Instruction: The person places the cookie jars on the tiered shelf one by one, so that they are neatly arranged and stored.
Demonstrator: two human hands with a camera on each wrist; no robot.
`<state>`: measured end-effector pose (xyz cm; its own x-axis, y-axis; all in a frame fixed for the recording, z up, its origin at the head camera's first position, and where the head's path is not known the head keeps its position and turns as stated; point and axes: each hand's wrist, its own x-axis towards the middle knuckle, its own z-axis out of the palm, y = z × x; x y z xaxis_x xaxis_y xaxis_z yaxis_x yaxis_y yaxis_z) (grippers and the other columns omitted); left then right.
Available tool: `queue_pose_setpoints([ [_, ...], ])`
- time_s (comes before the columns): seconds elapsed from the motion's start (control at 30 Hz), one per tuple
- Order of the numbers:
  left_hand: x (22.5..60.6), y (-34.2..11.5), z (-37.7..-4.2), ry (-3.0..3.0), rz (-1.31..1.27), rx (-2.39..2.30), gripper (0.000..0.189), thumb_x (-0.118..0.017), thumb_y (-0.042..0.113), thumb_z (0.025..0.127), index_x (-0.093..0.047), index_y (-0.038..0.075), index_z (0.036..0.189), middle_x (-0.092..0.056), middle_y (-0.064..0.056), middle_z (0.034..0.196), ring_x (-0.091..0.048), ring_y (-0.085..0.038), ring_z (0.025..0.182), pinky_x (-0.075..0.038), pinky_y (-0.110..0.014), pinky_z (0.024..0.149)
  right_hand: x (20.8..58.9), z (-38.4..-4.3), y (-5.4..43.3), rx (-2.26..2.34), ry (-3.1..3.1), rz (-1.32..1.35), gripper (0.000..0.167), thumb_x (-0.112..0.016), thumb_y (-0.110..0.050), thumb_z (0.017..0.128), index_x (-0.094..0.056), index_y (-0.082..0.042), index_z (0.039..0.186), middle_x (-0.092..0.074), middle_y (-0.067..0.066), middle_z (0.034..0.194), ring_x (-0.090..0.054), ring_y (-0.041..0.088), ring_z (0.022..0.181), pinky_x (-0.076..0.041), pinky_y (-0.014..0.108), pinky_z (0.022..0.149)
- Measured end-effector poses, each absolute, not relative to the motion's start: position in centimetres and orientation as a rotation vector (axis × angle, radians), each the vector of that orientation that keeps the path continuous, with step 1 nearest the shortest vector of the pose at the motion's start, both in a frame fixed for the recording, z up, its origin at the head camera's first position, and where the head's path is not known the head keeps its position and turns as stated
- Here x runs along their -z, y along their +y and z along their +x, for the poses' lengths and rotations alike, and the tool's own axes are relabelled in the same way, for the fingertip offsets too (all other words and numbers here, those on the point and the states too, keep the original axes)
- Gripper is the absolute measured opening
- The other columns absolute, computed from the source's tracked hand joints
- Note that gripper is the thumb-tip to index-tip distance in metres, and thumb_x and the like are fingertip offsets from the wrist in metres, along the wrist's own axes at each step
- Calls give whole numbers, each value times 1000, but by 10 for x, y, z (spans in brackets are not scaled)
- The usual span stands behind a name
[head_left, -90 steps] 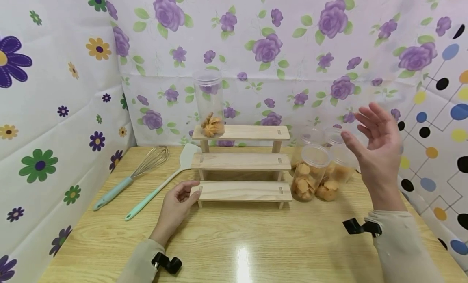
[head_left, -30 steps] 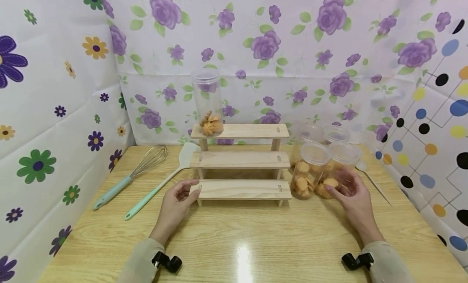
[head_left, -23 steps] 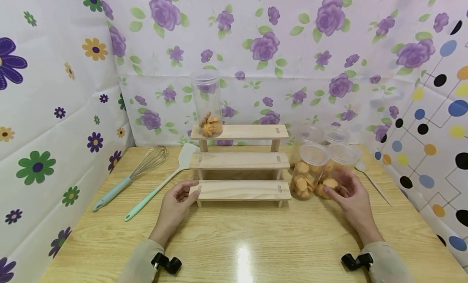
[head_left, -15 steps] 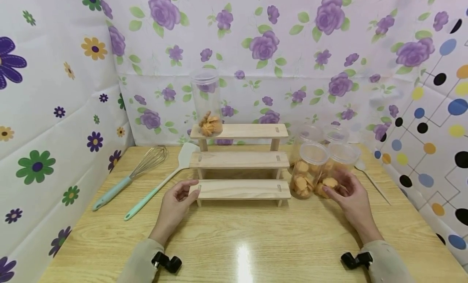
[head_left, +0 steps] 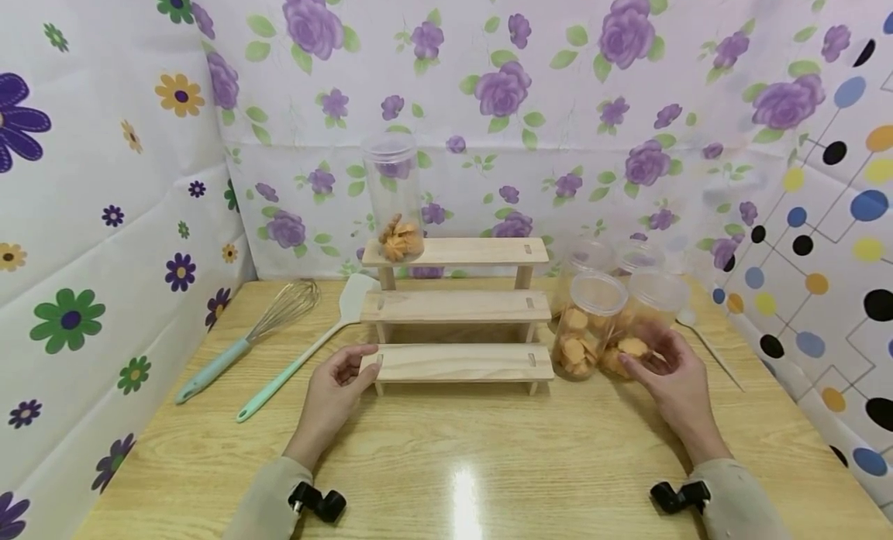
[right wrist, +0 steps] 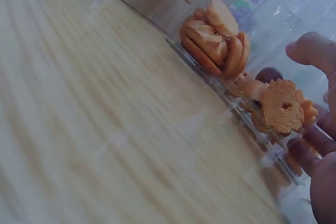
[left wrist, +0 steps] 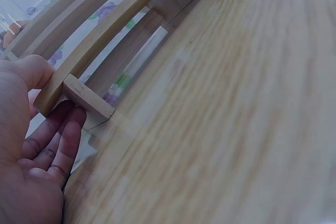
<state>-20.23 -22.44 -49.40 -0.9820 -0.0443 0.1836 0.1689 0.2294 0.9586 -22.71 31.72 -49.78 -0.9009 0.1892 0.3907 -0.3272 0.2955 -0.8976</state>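
My left hand [head_left: 336,389] pinches the left end of the lowest step of a three-tier wooden display stand [head_left: 456,362]; in the left wrist view the thumb lies above the board and fingers curl below. My right hand [head_left: 671,381] holds a clear lidded jar of cookies [head_left: 631,342] at the right, thumb on its near side and fingers round the far side. The right wrist view shows flower-shaped cookies [right wrist: 283,107] through its wall. Another cookie jar [head_left: 589,331] stands just left of it. On the top tier, at the left, stands a tall jar [head_left: 395,191] with a few cookies.
Two more clear jars [head_left: 589,255] stand behind the front pair. Left of the stand lie a whisk [head_left: 279,321] and a spatula [head_left: 314,349] with a mint handle. A thin spoon-like utensil [head_left: 713,352] lies at the right. Patterned cloth [head_left: 474,176] hangs behind and at both sides.
Three seconds ago my right hand was raised and spread at the right; it came down and left onto the front right jar and has held still since. My left hand has stayed on the stand.
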Motion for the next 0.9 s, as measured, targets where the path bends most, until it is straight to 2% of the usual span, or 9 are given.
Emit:
queue_pose_setpoints([
  [0.3, 496, -225, -203, -2312, -113, 1864, 32, -80, 24, 107, -77, 12, 136, -69, -13, 135, -61, -16, 97, -53, -22, 80, 477, -222, 319, -1741, -2044, 78, 68, -89, 5, 92, -59, -1, 154, -66, 1, 138, -65, 11, 121, -53, 13, 99],
  [0.57, 495, -224, -203, -2319, -107, 1867, 32, -80, 25, 107, -77, 13, 136, -69, -14, 134, -61, -16, 97, -53, -22, 80, 440, -219, 329, -1771, -1907, 175, 64, -85, 14, 90, -62, 4, 150, -72, 9, 131, -68, 15, 116, -54, 16, 99],
  [0.9, 495, -225, -203, -2318, -121, 1851, 30, -80, 25, 107, -77, 14, 135, -68, -13, 121, -59, -17, 94, -52, -23, 77, 388, -228, 330, -1848, -1788, 216, 61, -84, 14, 91, -64, 4, 148, -74, 8, 130, -69, 16, 117, -54, 17, 94],
])
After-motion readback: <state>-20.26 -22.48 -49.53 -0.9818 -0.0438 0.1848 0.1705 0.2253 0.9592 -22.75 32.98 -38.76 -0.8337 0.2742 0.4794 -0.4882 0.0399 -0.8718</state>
